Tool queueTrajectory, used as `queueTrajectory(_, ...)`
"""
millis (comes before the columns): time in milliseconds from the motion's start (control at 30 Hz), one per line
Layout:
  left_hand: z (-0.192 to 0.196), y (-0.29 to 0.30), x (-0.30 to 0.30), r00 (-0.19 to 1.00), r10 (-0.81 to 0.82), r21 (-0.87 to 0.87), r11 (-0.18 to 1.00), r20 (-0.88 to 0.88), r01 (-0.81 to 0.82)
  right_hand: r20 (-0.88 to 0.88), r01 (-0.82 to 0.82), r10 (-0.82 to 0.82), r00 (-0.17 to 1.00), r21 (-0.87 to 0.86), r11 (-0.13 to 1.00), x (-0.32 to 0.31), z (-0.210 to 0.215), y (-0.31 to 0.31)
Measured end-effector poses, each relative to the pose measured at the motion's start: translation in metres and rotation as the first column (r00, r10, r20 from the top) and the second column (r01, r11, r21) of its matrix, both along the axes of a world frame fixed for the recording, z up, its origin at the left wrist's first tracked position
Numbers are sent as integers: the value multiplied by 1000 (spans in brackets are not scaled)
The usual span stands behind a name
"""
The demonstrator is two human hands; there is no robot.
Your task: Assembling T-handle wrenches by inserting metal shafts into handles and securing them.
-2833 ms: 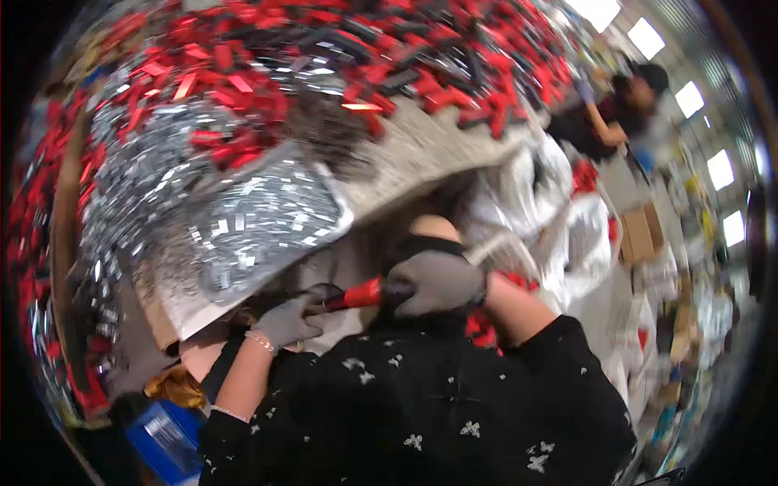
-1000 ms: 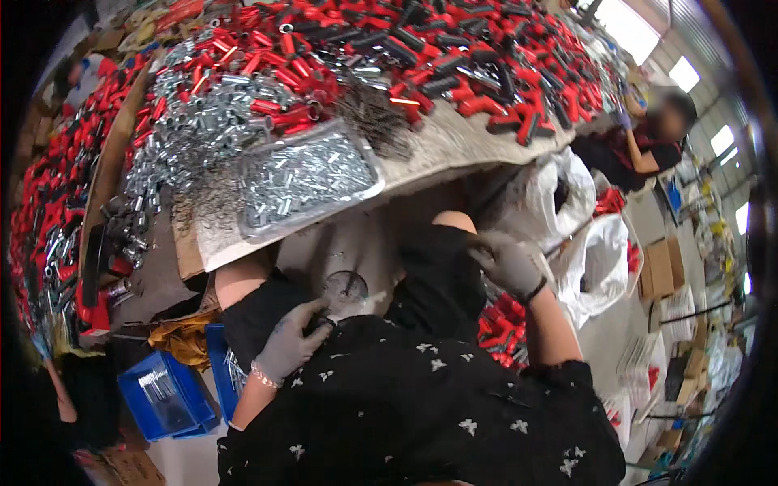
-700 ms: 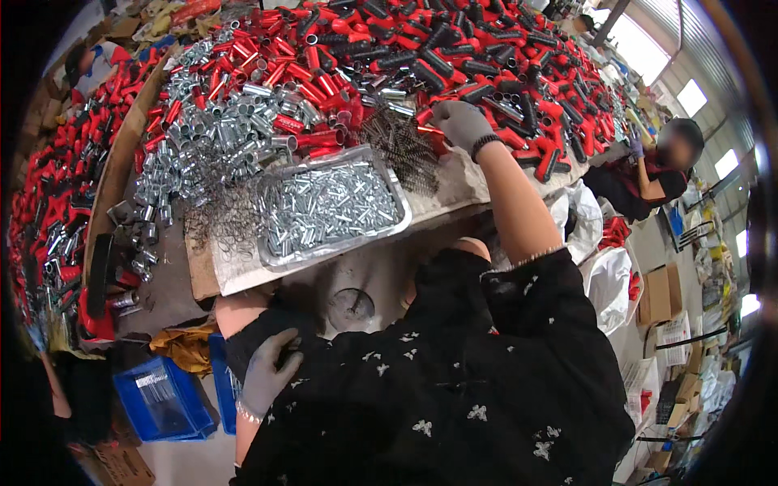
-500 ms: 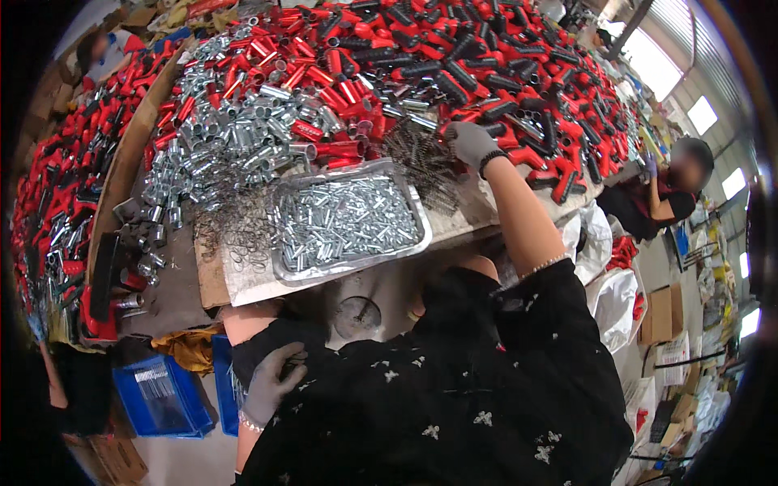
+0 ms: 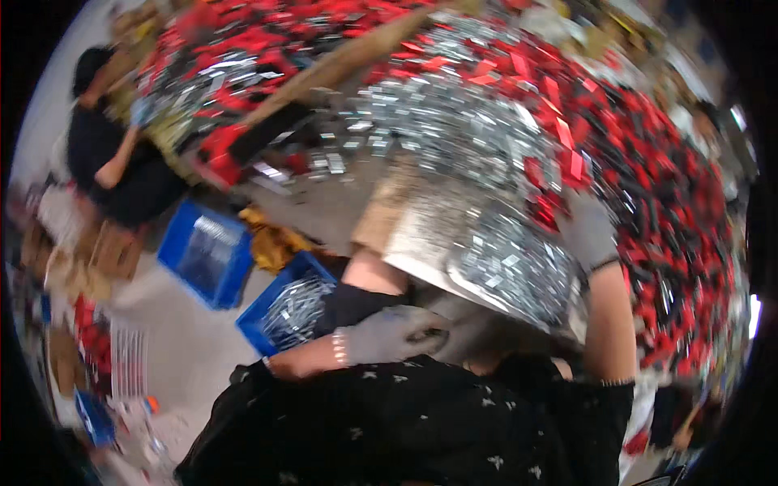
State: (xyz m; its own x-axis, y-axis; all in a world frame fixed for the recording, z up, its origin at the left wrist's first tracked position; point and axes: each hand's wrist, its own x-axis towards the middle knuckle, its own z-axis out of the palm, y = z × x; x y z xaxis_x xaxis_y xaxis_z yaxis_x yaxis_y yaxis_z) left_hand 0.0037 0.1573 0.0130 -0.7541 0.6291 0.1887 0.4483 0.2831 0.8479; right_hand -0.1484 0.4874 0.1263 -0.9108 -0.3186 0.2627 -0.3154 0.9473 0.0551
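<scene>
On the lap, left hand (image 5: 389, 334) rests; right hand (image 5: 587, 231) reaches red handles (image 5: 648, 178); fingers' state unclear.

A factory assembly workshop.
A worktable (image 5: 324, 202) heaped with red parts (image 5: 681, 202) and small metal pieces (image 5: 470, 130), blue crates (image 5: 203, 251) on the floor, another worker (image 5: 113, 154) nearby.

A broad desk (image 5: 340, 206) with a bare grey-brown patch carries heaps of small parts. Red plastic pieces (image 5: 664, 202) lie thick around and beyond the right grip (image 5: 585, 231), which rests among them. Shiny silver metal pieces (image 5: 454, 130) are piled just to its left. A shallow metal tray (image 5: 502, 267) full of silver pieces sits at the near edge, just beside that grip.
</scene>
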Motion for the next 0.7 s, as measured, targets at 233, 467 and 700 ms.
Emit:
queueTrajectory(233,-4,-35,23,979,26,-32,999,203,-20,20,32,-32,999,-10,999,-19,-40,9)
queueTrajectory(467,-14,-49,28,987,30,-6,1000,158,-29,79,94,-92,993,-21,995,-28,-48,2)
queueTrajectory(700,-13,-74,40,989,148,-13,989,-4,-148,-21,46,-48,999,-91,995,-36,-79,45)
